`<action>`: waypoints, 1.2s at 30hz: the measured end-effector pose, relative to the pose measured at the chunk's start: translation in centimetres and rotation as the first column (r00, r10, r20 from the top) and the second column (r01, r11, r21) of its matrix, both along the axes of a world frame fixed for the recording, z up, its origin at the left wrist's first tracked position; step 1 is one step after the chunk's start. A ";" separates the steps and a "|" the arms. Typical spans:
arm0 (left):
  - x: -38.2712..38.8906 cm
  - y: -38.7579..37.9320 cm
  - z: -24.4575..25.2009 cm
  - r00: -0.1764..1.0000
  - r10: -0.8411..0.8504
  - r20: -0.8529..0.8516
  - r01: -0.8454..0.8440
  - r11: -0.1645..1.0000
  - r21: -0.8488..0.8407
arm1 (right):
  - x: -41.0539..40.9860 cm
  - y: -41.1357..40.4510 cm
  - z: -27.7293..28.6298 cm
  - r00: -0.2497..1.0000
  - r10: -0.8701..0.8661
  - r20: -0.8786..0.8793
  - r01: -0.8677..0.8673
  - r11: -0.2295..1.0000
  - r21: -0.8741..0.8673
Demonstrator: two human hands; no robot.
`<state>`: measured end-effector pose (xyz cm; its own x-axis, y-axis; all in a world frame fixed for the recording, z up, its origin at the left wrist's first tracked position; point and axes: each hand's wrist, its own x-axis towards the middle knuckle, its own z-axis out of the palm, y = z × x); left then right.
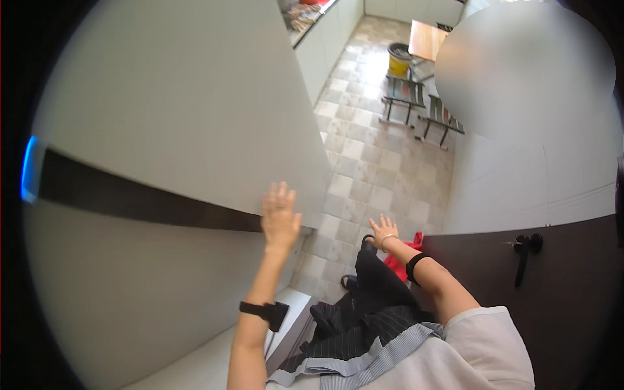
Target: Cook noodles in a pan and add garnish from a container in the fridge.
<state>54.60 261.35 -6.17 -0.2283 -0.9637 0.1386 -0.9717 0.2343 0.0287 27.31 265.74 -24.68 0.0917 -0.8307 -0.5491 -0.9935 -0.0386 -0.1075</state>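
My left hand [281,217] is raised beside the end of a dark strip [146,195] that runs along a large pale wall or panel [185,97]. It holds nothing, and its fingers point forward, slightly spread. Whether it touches the panel, I cannot tell. My right hand [383,232], with a bracelet at the wrist, hangs above my dark trouser leg [380,273]. Its fingers are apart and nothing is in it. Red fabric, perhaps a bag [397,267], shows behind that forearm. Black bands circle both forearms.
A dark door [570,282] with a black lever handle [522,263] stands at right. Ahead, checkered floor tiles [360,170] lead to two folding stools [405,92], a yellow bucket [399,67] and a wooden-topped table [425,40]. A white ledge [292,304] lies at lower left.
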 end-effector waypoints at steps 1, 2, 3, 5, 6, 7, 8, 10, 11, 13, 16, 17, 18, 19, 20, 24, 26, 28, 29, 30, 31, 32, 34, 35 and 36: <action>1.3 -0.8 -1.0 0.996 0.032 0.081 -0.035 0.999 0.035 | -1.4 0.2 -1.2 1.000 -0.020 0.001 0.020 0.999 0.027; 2.1 -1.2 -1.7 0.984 0.025 0.177 -0.033 0.998 0.045 | -2.8 0.5 -2.7 0.983 -0.183 0.013 0.178 0.965 0.191; 2.6 -1.4 -2.5 0.963 0.013 0.269 -0.028 0.998 0.052 | -4.4 0.8 -4.3 0.939 -0.345 -0.005 0.325 0.880 0.346; 2.5 -1.8 -2.9 0.962 0.056 0.266 -0.082 0.993 0.089 | -7.5 1.9 -7.5 0.918 -0.396 -0.017 0.367 0.831 0.417; 2.9 -1.9 -2.5 0.956 0.079 0.281 -0.112 0.988 0.104 | -8.3 2.8 -8.5 0.888 -0.459 0.028 0.403 0.806 0.433; 3.3 -2.1 -2.2 0.949 0.106 0.296 -0.145 0.983 0.115 | -9.3 3.6 -9.5 0.853 -0.518 0.072 0.436 0.781 0.447; 3.6 -2.5 -2.4 0.936 0.121 0.330 -0.175 0.975 0.137 | -10.3 4.8 -10.8 0.847 -0.522 0.099 0.437 0.790 0.430; 4.4 -3.4 -3.0 0.901 0.148 0.407 -0.235 0.957 0.172 | -11.4 5.9 -10.5 0.772 -0.629 0.086 0.523 0.707 0.476; 4.0 -3.9 -3.5 0.886 0.149 0.438 -0.253 0.949 0.190 | -12.5 6.8 -10.6 0.721 -0.689 0.068 0.575 0.651 0.497; 2.8 -4.2 -3.2 0.837 0.210 0.505 -0.354 0.912 0.208 | -13.6 8.1 -12.7 0.731 -0.682 0.015 0.581 0.634 0.511; 2.4 -4.2 -5.9 0.794 0.225 0.564 -0.362 0.921 0.143 | -14.4 8.9 -16.1 0.656 -0.755 -0.018 0.635 0.538 0.554; 2.0 -4.1 -7.3 0.836 0.250 0.488 -0.305 0.952 0.035 | -14.7 9.2 -17.5 0.622 -0.783 -0.032 0.652 0.495 0.574; 1.5 -4.2 -9.3 0.878 0.267 0.398 -0.257 0.963 -0.078 | -15.1 9.8 -19.5 0.595 -0.803 -0.031 0.678 0.481 0.557; 0.6 -4.3 -11.5 0.884 0.237 0.402 -0.235 0.970 -0.055 | -15.4 9.7 -21.5 0.577 -0.815 -0.051 0.689 0.452 0.566; -0.5 -4.3 -13.7 0.954 0.103 0.281 -0.156 0.972 0.174 | -15.6 9.7 -23.5 0.547 -0.835 -0.062 0.712 0.425 0.559; -4.9 -4.7 -25.6 0.999 0.022 0.033 -0.039 0.713 0.700 | -16.1 9.7 -35.0 0.418 -0.901 -0.117 0.817 0.317 0.481; -5.8 -4.5 -32.0 0.996 0.088 0.028 -0.078 0.638 0.766 | -18.0 10.4 -41.4 0.308 -0.950 -0.060 0.874 0.257 0.413; -6.1 -4.4 -37.4 0.979 0.201 0.037 -0.144 0.551 0.822 | -19.9 12.3 -48.3 0.234 -0.972 -0.003 0.923 0.221 0.316; -5.7 -4.3 -39.3 0.981 0.186 0.050 -0.144 0.539 0.830 | -20.6 12.7 -51.3 0.218 -0.976 0.015 0.936 0.214 0.279; -4.7 -4.3 -41.1 0.967 0.245 0.069 -0.187 0.498 0.847 | -20.8 13.0 -53.9 0.149 -0.989 -0.002 0.953 0.143 0.268; -4.5 -4.6 -42.8 0.948 0.307 0.081 -0.222 0.457 0.861 | -21.5 13.4 -56.2 0.082 -0.996 -0.018 0.966 0.075 0.247; -4.4 -4.9 -44.2 0.950 0.294 0.104 -0.232 0.444 0.866 | -22.3 14.3 -58.6 0.030 -0.999 0.015 0.974 0.033 0.224; -3.5 -5.6 -46.8 0.942 0.304 0.141 -0.261 0.400 0.879 | -22.9 14.7 -61.8 -0.037 -0.999 -0.009 0.975 -0.038 0.218; -2.9 -6.0 -47.8 0.930 0.326 0.169 -0.289 0.366 0.885 | -22.9 14.1 -62.6 -0.068 -0.997 -0.040 0.977 -0.075 0.199; -2.4 -6.3 -48.5 0.921 0.348 0.178 -0.308 0.367 0.878 | -22.6 12.9 -62.7 -0.073 -0.996 -0.042 0.974 -0.081 0.214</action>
<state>52.20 255.01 -54.70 0.1198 -0.5527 -0.8247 -0.9599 -0.2764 0.0458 4.76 278.61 -87.39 -0.6966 -0.0105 -0.7174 0.0584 0.9957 -0.0713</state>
